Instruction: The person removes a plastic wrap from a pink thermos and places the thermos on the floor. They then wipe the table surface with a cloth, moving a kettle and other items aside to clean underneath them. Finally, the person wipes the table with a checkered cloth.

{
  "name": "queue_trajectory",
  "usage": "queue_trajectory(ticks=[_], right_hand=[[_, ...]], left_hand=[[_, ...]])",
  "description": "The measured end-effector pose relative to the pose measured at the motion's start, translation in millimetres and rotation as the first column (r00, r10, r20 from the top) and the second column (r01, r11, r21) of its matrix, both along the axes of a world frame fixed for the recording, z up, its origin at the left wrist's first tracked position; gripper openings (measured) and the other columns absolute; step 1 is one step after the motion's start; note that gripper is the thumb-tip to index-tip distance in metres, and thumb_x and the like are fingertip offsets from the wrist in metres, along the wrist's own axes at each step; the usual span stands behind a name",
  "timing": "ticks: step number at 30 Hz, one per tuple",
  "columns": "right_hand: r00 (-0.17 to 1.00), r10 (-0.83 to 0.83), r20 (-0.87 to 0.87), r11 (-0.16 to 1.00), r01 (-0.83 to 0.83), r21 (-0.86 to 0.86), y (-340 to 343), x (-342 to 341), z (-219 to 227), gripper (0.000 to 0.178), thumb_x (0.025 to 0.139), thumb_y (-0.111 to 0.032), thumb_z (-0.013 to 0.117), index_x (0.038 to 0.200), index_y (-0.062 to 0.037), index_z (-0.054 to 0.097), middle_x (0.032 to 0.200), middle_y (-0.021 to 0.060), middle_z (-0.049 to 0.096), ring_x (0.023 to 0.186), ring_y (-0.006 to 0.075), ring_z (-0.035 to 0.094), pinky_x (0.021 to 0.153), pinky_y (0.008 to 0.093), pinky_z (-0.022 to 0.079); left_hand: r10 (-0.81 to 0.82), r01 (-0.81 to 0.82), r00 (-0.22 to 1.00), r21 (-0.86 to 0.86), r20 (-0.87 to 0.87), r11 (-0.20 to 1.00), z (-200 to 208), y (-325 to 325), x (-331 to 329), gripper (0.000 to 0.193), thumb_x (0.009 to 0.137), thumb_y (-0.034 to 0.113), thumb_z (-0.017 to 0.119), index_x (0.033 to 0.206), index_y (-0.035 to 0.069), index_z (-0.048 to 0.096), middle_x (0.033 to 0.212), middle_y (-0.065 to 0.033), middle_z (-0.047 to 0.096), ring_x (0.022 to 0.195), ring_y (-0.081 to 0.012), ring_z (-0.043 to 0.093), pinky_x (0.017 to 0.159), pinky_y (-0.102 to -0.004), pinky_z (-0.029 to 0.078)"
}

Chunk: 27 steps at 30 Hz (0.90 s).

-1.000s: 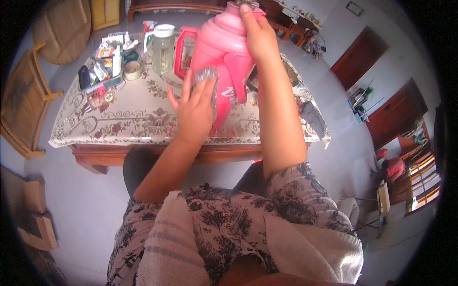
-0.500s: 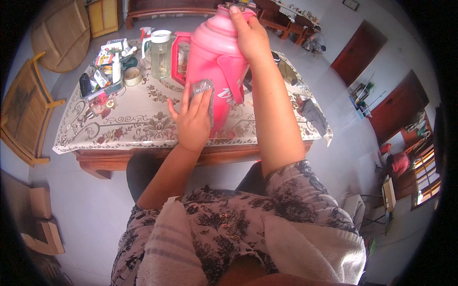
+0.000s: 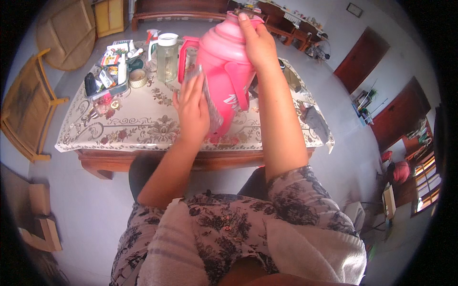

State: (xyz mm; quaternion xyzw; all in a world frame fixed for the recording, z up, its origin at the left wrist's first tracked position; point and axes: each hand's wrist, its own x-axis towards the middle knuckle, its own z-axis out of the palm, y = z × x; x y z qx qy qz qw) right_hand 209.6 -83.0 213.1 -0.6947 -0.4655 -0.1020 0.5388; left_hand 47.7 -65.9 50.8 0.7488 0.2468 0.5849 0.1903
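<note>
A pink thermos flask (image 3: 217, 78) leans over the table in front of me, its top tipped to the right and its base low near the table's front edge. My right hand (image 3: 259, 45) grips its neck at the rim, thumb on top. Against the flask's left side my left hand (image 3: 193, 112) presses a silvery-grey cloth (image 3: 208, 102), with the fingers pointing up along it. The cloth lies between palm and flask, partly hidden by the fingers. One pink handle (image 3: 184, 59) sticks out on the left, and a pink strap-like handle (image 3: 237, 86) runs down the front.
A flowered tablecloth (image 3: 138, 128) covers the low wooden table. A clear lidded jug (image 3: 167, 59) stands left of the flask, beside a tape roll (image 3: 138, 78) and a tray (image 3: 117, 89) of bottles and packets. A grey cloth (image 3: 315, 121) lies at the table's right edge.
My left hand and the grey cloth have slid from the flask's front round to its left side. The flask has tilted slightly more, still in my right hand's grip.
</note>
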Motion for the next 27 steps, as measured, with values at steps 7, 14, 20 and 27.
queue_trajectory(ticks=[7,14,20,27], right_hand=[[0.999,-0.019,0.036,1.0,0.02,-0.005,2.2,3.1,2.2,0.086,0.083,-0.074,0.047,0.114,0.0049,0.06,0.106,0.0295,0.064,0.106,0.0421,0.061,0.093,0.0429,0.045],[1.0,-0.006,-0.003,1.0,0.006,-0.01,0.6,-2.0,0.8,0.084,0.083,-0.074,0.047,0.115,0.0034,0.06,0.107,0.0279,0.065,0.106,0.0409,0.061,0.093,0.0422,0.045],[0.999,-0.023,0.048,1.0,0.023,-0.001,0.0,-1.6,2.6,0.085,0.083,-0.074,0.047,0.113,0.0049,0.06,0.108,0.0292,0.064,0.107,0.0417,0.061,0.093,0.0423,0.045],[0.999,-0.026,0.03,0.999,0.027,-0.025,2.5,2.2,-1.7,0.087,0.084,-0.074,0.046,0.111,0.0073,0.06,0.106,0.0321,0.063,0.107,0.0431,0.06,0.093,0.0435,0.045]], left_hand=[[0.035,-0.034,0.999,0.062,-0.015,0.997,8.5,-0.5,-1.7,0.042,0.093,0.006,0.045,0.135,0.007,0.051,0.137,-0.0134,0.051,0.13,-0.0305,0.045,0.109,-0.0532,0.022],[0.013,-0.016,0.997,0.03,0.081,0.999,26.2,13.7,3.1,0.043,0.092,0.004,0.046,0.134,0.006,0.052,0.136,-0.0139,0.052,0.129,-0.0312,0.046,0.107,-0.049,0.027],[0.095,-0.095,0.995,0.045,0.008,0.994,23.0,-4.2,0.8,0.044,0.09,0.002,0.047,0.133,0.002,0.052,0.131,-0.017,0.055,0.124,-0.0337,0.05,0.103,-0.0424,0.036],[0.038,-0.044,0.996,0.067,0.085,0.997,33.1,4.0,0.5,0.045,0.086,-0.004,0.047,0.131,-0.001,0.053,0.129,-0.0206,0.056,0.12,-0.0376,0.053,0.101,-0.0428,0.04]])
